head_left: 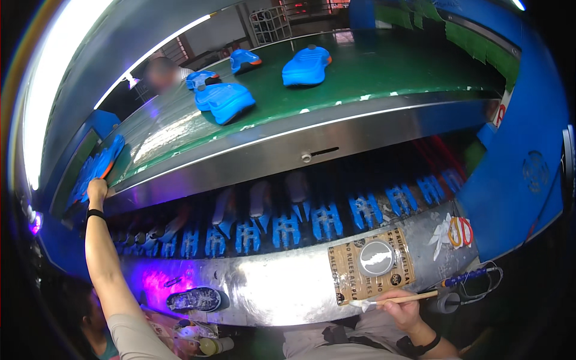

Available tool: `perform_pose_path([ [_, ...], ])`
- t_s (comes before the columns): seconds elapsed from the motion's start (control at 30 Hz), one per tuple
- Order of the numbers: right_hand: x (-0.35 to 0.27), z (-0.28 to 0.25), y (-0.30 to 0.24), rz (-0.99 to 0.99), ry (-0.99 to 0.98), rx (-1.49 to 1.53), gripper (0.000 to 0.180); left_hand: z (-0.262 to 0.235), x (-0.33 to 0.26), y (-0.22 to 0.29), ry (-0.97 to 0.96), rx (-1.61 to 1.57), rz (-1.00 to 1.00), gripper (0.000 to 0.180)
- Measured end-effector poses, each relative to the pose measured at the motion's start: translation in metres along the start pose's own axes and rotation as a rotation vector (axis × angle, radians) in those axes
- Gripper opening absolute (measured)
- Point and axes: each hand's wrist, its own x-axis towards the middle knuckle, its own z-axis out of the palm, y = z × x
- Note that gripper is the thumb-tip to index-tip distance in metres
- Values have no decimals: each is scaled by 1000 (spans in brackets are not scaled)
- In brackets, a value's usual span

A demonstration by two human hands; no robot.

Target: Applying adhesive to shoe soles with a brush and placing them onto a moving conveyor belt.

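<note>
My left hand [97, 189] reaches out to the left end of the green belt, closed on the near end of a blue shoe last [110, 157] with an orange edge. More blue pieces crowd beside it there, and my fingertips are partly hidden. Low on the right, my right hand [403, 309] holds a brush [415, 297] by its pale wooden handle, the whitish bristles pointing left. Just beyond those bristles, a round tub [377, 258] with white stuff inside stands on a taped cardboard sheet [348, 277].
Several blue lasts [225, 102] lie on the green conveyor belt [372, 72]. Below its metal side runs a row of blue clamps [286, 230]. A dark shoe [194, 299] sits on the metal ledge [270, 288]; red and yellow scissor-like handles [462, 232] lie right. People appear beyond the belt and at lower left.
</note>
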Motion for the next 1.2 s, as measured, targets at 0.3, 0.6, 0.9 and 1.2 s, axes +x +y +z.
perform_pose_path([
  [0.3,0,-4,-20,-35,-8,-10,20,-74,-69,63,311,141,343,16],
  [0.6,17,-18,-32,-99,127,-135,17,-148,-104,99,184,-99,242,57],
  [0.9,63,-26,-53,-120,85,-593,13,-62,-66,15,-371,-1084,-550,35],
  [1.2,84,-17,-52,-150,67,-793,16,-17,-4,-28,-265,-915,-453,35],
])
